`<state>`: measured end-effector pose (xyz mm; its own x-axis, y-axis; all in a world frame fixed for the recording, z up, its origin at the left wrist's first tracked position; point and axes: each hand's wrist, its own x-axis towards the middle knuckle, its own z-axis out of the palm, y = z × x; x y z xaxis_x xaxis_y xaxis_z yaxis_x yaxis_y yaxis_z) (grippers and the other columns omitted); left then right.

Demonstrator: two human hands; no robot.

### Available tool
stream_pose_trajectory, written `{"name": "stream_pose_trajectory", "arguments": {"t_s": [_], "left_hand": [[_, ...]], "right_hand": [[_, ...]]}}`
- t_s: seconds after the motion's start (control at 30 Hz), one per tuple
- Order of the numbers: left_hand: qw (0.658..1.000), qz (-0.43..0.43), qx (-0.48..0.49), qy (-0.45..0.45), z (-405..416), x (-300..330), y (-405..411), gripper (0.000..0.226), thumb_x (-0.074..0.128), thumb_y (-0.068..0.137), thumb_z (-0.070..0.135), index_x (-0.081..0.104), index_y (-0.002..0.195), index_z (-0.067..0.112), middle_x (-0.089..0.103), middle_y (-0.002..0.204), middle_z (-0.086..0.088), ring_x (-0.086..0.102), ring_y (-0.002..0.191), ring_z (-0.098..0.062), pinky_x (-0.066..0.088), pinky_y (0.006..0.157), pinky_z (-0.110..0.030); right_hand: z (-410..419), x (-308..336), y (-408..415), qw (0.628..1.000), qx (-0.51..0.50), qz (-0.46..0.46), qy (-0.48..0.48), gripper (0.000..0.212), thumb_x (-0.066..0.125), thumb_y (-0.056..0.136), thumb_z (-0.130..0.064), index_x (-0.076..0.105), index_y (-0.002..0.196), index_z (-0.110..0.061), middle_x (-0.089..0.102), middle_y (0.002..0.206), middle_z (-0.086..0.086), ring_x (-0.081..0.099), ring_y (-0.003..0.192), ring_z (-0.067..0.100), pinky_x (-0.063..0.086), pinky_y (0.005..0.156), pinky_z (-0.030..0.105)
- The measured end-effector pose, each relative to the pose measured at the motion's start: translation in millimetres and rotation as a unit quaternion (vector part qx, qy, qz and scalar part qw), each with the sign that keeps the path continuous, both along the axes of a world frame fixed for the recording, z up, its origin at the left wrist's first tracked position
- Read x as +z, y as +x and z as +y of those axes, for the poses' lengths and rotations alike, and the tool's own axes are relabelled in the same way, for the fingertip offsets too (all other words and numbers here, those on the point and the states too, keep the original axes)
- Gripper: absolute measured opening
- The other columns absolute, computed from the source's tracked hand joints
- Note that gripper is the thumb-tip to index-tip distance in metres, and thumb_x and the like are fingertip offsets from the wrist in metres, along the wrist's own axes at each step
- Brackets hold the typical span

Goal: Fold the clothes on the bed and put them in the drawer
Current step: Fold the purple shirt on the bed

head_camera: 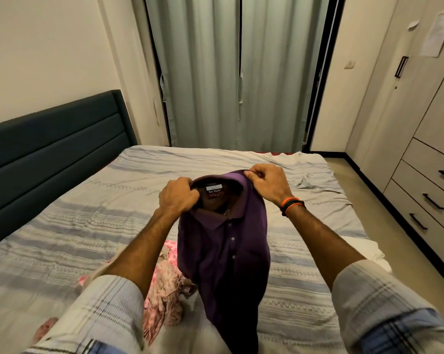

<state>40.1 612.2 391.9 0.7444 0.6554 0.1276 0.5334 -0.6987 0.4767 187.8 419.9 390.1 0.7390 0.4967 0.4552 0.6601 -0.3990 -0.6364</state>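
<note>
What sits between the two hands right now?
In the head view, the purple shirt's open collar with its label spans the gap between left hand and right hand.

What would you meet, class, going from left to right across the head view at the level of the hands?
Dark headboard → left hand gripping the collar → purple shirt → right hand pinching the collar → orange wristband → drawers with black handles.
</note>
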Motion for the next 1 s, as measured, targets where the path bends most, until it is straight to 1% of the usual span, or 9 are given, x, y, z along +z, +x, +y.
{"name": "stream_pose_trajectory", "arguments": {"t_s": [0.1, 0.2, 0.33, 0.47, 0.63, 0.7, 0.8, 0.93, 1.0], "left_hand": [[0.995, 0.014, -0.042, -0.093, 3, -3, -4, 0.034, 0.047, 0.067, 0.032, 0.068, 0.094, 0.026, 0.07, 0.098, -0.008, 0.063, 0.088, -0.029, 0.055, 0.084, -0.039], [0.985, 0.023, -0.064, -0.16, 6, -10, -6, 0.02, 0.054, 0.083, 0.039, 0.065, 0.09, 0.025, 0.068, 0.103, -0.009, 0.06, 0.088, -0.026, 0.049, 0.078, -0.034], [0.958, 0.052, -0.131, -0.249, 6, -26, -7, 0.068, 0.059, 0.071, 0.075, 0.064, 0.096, 0.011, 0.068, 0.094, -0.008, 0.059, 0.073, -0.018, 0.041, 0.063, -0.028], [0.941, 0.047, -0.183, -0.281, -1, -47, -7, 0.067, 0.096, 0.046, 0.038, 0.059, 0.098, 0.02, 0.07, 0.098, -0.002, 0.068, 0.083, -0.016, 0.057, 0.072, -0.034], [0.979, 0.021, -0.141, -0.148, -20, -64, 3, 0.03, 0.085, 0.071, 0.017, 0.055, 0.065, 0.021, 0.062, 0.067, 0.004, 0.061, 0.064, -0.017, 0.053, 0.069, -0.029], [0.985, -0.005, -0.106, -0.137, -20, -67, 8, 0.023, 0.071, 0.085, 0.019, 0.055, 0.069, 0.02, 0.065, 0.06, 0.002, 0.066, 0.057, -0.017, 0.057, 0.074, -0.033], [0.985, -0.068, -0.029, -0.157, -18, -59, 11, 0.014, 0.052, 0.098, 0.026, 0.052, 0.092, 0.013, 0.071, 0.073, -0.01, 0.068, 0.053, -0.021, 0.056, 0.075, -0.035], [0.983, -0.137, 0.051, -0.11, -7, -30, 13, 0.023, 0.046, 0.102, 0.028, 0.049, 0.106, 0.006, 0.06, 0.093, -0.014, 0.06, 0.059, -0.025, 0.042, 0.052, -0.027], [0.983, -0.157, 0.066, -0.073, 5, -19, 18, 0.026, 0.047, 0.101, 0.032, 0.049, 0.107, 0.007, 0.062, 0.096, -0.015, 0.06, 0.064, -0.027, 0.049, 0.06, -0.033]], "right_hand": [[-4, 9, 3, 0.999, 0.006, -0.045, 0.018, 0.02, 0.065, 0.089, -0.035, 0.071, 0.076, -0.021, 0.062, 0.066, -0.011, 0.056, 0.069, 0.014, 0.042, 0.066, 0.028], [-11, 16, 3, 0.991, -0.05, -0.123, 0.011, 0.023, 0.067, 0.087, -0.043, 0.077, 0.084, -0.023, 0.073, 0.08, -0.006, 0.059, 0.073, 0.015, 0.044, 0.067, 0.026], [-16, 22, 2, 0.988, -0.08, -0.125, 0.046, 0.023, 0.069, 0.085, -0.044, 0.079, 0.088, -0.022, 0.076, 0.086, -0.001, 0.067, 0.082, 0.022, 0.054, 0.073, 0.033], [-18, 21, 3, 0.992, -0.057, -0.083, 0.071, 0.024, 0.069, 0.085, -0.041, 0.08, 0.088, -0.02, 0.077, 0.085, -0.003, 0.068, 0.08, 0.016, 0.056, 0.078, 0.038], [-25, 24, 1, 0.991, -0.074, -0.04, 0.101, 0.021, 0.073, 0.087, -0.032, 0.08, 0.094, -0.014, 0.077, 0.089, 0.0, 0.066, 0.081, 0.009, 0.047, 0.075, 0.011], [-31, 26, 4, 0.991, -0.085, -0.038, 0.098, 0.021, 0.073, 0.086, -0.033, 0.08, 0.094, -0.015, 0.077, 0.09, -0.001, 0.063, 0.079, 0.005, 0.039, 0.071, 0.002], [-43, 28, 11, 0.994, -0.086, -0.026, 0.065, 0.021, 0.075, 0.085, -0.036, 0.08, 0.088, -0.016, 0.074, 0.081, -0.006, 0.06, 0.072, 0.002, 0.039, 0.069, 0.006], [-67, 27, 23, 0.998, -0.015, -0.017, -0.055, 0.023, 0.081, 0.075, -0.047, 0.077, 0.072, -0.025, 0.065, 0.063, -0.011, 0.055, 0.063, 0.005, 0.041, 0.062, 0.017], [-77, 26, 29, 0.991, 0.045, 0.023, -0.127, 0.024, 0.085, 0.067, -0.047, 0.072, 0.063, -0.027, 0.062, 0.055, -0.014, 0.052, 0.057, 0.005, 0.04, 0.058, 0.019]]}}
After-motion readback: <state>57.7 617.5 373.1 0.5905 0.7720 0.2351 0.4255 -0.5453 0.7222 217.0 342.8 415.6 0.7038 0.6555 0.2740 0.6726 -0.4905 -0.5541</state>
